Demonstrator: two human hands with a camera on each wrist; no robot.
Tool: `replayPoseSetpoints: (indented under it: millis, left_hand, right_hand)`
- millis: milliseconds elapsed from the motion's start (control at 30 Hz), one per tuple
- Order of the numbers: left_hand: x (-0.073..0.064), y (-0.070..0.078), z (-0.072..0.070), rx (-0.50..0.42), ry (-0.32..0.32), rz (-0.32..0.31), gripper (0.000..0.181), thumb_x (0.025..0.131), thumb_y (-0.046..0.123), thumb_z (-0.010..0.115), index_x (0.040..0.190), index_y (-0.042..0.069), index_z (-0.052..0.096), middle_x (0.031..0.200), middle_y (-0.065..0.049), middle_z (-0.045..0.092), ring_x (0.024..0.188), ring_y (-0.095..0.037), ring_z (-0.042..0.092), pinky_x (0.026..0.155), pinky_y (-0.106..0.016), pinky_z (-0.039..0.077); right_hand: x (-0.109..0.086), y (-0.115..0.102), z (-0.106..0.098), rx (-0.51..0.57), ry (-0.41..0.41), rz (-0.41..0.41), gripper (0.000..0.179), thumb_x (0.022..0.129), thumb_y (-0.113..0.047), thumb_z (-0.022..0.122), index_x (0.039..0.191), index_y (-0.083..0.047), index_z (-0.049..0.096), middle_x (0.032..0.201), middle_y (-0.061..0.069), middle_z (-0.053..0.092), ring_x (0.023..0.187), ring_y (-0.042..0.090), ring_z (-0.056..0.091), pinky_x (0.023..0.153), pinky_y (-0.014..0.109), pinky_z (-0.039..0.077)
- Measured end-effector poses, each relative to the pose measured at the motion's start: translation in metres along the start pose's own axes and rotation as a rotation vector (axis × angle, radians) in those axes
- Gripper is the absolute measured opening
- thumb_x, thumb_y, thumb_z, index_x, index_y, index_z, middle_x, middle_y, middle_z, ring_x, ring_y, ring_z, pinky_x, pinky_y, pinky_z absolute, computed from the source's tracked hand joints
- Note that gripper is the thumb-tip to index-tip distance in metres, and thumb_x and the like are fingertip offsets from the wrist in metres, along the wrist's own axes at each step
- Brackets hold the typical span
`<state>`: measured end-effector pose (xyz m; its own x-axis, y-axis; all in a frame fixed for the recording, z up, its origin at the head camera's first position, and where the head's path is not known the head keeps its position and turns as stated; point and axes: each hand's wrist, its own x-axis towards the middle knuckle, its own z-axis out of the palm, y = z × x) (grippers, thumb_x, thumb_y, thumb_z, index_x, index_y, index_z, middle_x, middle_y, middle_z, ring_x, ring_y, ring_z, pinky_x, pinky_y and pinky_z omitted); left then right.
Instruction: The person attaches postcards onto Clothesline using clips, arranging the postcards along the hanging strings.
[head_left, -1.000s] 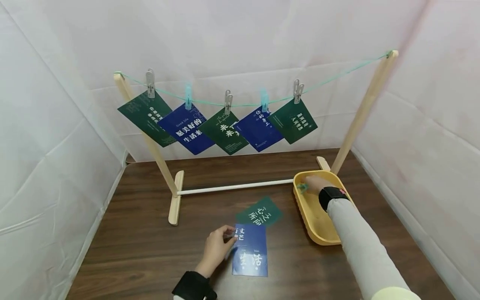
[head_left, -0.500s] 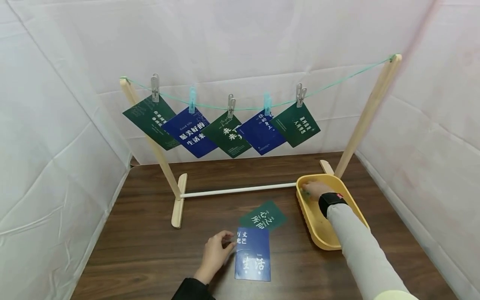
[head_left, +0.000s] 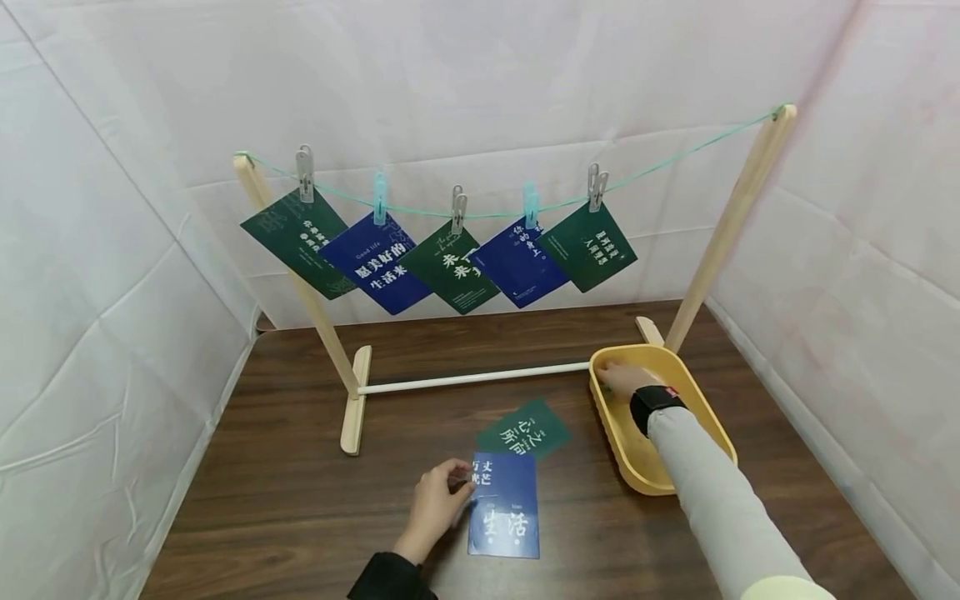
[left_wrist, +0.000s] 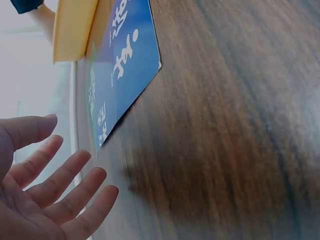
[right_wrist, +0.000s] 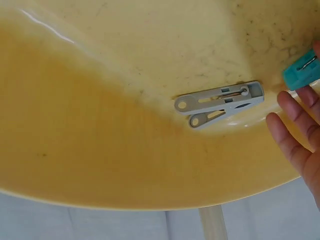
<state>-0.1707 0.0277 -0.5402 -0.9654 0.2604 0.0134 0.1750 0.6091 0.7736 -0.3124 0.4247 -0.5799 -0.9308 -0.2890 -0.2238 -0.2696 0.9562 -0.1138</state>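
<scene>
My right hand (head_left: 626, 379) is down in the far end of the yellow basket (head_left: 626, 457). In the right wrist view its thumb and fingers pinch a teal clothespin (right_wrist: 301, 70), cut off by the frame edge. A grey clothespin (right_wrist: 220, 100) lies near the fingertips, against the basket wall. My left hand (head_left: 437, 504) hovers at the left edge of a blue card (head_left: 504, 508), its fingers loosely bent and holding nothing. In the left wrist view a gap shows between those fingers and the card. The blue card slightly overlaps a green card (head_left: 528, 427) on the table.
Behind the cards stands a wooden rack (head_left: 731, 225) with a green string (head_left: 697, 150) across it. Several green and blue cards (head_left: 378, 262) hang there from grey and light blue clothespins (head_left: 380, 198). A white bar (head_left: 472, 378) joins the rack's feet. White cloth surrounds the brown table (head_left: 300, 517).
The right hand has shifted within the basket's far end, and the teal clothespin seen beside it earlier is now hidden in the head view. The left hand stays beside the blue card.
</scene>
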Motion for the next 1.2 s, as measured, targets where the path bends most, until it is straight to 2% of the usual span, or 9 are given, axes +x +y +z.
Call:
replayPoseSetpoints:
  millis: [133, 267, 400, 500, 667, 767, 933, 1067, 1200]
  left_hand:
    - [0.002, -0.001, 0.003, 0.056, 0.005, 0.006, 0.023, 0.081, 0.010, 0.072, 0.101, 0.001, 0.066, 0.097, -0.015, 0.067, 0.088, -0.030, 0.065, 0.075, -0.042, 0.053]
    - [0.007, 0.002, 0.007, 0.123, 0.002, -0.006, 0.040, 0.079, 0.019, 0.076, 0.112, 0.000, 0.061, 0.107, -0.019, 0.061, 0.097, -0.035, 0.060, 0.079, -0.046, 0.051]
    - [0.013, 0.008, 0.011, 0.170, -0.032, -0.028, 0.068, 0.074, 0.030, 0.080, 0.127, -0.001, 0.052, 0.122, -0.024, 0.054, 0.111, -0.043, 0.052, 0.088, -0.054, 0.047]
    - [0.017, 0.012, 0.015, 0.183, -0.079, -0.055, 0.088, 0.068, 0.037, 0.084, 0.135, -0.002, 0.043, 0.134, -0.027, 0.046, 0.123, -0.050, 0.042, 0.094, -0.063, 0.039]
    - [0.016, 0.013, 0.023, 0.180, -0.144, -0.080, 0.117, 0.060, 0.050, 0.085, 0.148, 0.004, 0.022, 0.146, -0.033, 0.028, 0.133, -0.058, 0.021, 0.098, -0.074, 0.023]
    - [0.014, 0.016, 0.027, 0.182, -0.170, -0.096, 0.127, 0.057, 0.053, 0.085, 0.151, 0.009, 0.013, 0.148, -0.034, 0.024, 0.134, -0.058, 0.017, 0.099, -0.076, 0.018]
    - [0.015, 0.022, 0.032, 0.252, -0.191, -0.118, 0.126, 0.055, 0.049, 0.088, 0.150, 0.006, 0.017, 0.147, -0.031, 0.029, 0.134, -0.056, 0.022, 0.096, -0.077, 0.021]
    - [0.021, 0.021, 0.035, 0.332, -0.147, -0.072, 0.115, 0.055, 0.050, 0.087, 0.145, 0.004, 0.031, 0.140, -0.027, 0.040, 0.126, -0.051, 0.036, 0.089, -0.069, 0.032]
    - [0.028, 0.019, 0.035, 0.302, -0.103, -0.017, 0.095, 0.060, 0.045, 0.086, 0.136, 0.005, 0.046, 0.130, -0.023, 0.047, 0.115, -0.043, 0.044, 0.084, -0.062, 0.039]
  right_hand:
    - [-0.004, 0.003, 0.000, -0.110, 0.062, -0.142, 0.024, 0.079, 0.005, 0.063, 0.080, -0.014, 0.050, 0.071, 0.000, 0.050, 0.065, 0.016, 0.049, 0.061, 0.032, 0.041]
    - [-0.011, 0.003, -0.014, -0.059, 0.089, -0.191, 0.024, 0.076, 0.000, 0.068, 0.074, -0.014, 0.048, 0.063, -0.004, 0.042, 0.058, 0.011, 0.040, 0.056, 0.025, 0.033]
    - [-0.029, -0.008, -0.046, -0.044, 0.098, -0.251, 0.014, 0.075, -0.003, 0.070, 0.081, -0.008, 0.059, 0.069, -0.002, 0.057, 0.061, 0.010, 0.049, 0.058, 0.025, 0.043]
    - [-0.045, -0.017, -0.070, -0.076, 0.100, -0.273, 0.019, 0.076, -0.007, 0.074, 0.093, -0.004, 0.064, 0.079, 0.003, 0.067, 0.068, 0.013, 0.061, 0.064, 0.030, 0.052]
    - [-0.071, -0.030, -0.104, -0.017, 0.067, -0.197, 0.032, 0.082, -0.007, 0.070, 0.113, 0.000, 0.061, 0.099, 0.013, 0.069, 0.083, 0.023, 0.066, 0.071, 0.033, 0.054]
    - [-0.089, -0.037, -0.120, 0.039, 0.074, -0.150, 0.035, 0.086, -0.008, 0.067, 0.120, 0.000, 0.059, 0.108, 0.016, 0.067, 0.091, 0.027, 0.066, 0.076, 0.036, 0.054]
    - [-0.120, -0.053, -0.134, 0.131, 0.168, -0.151, 0.038, 0.093, -0.010, 0.058, 0.128, 0.001, 0.051, 0.120, 0.018, 0.061, 0.108, 0.032, 0.061, 0.088, 0.044, 0.051]
    - [-0.144, -0.076, -0.137, 0.347, 0.272, -0.251, 0.036, 0.094, -0.007, 0.055, 0.129, 0.001, 0.049, 0.119, 0.015, 0.060, 0.102, 0.022, 0.060, 0.085, 0.036, 0.052]
    - [-0.163, -0.104, -0.135, 0.507, 0.356, -0.381, 0.036, 0.092, -0.005, 0.059, 0.127, 0.000, 0.051, 0.113, 0.009, 0.062, 0.093, 0.009, 0.059, 0.079, 0.024, 0.052]
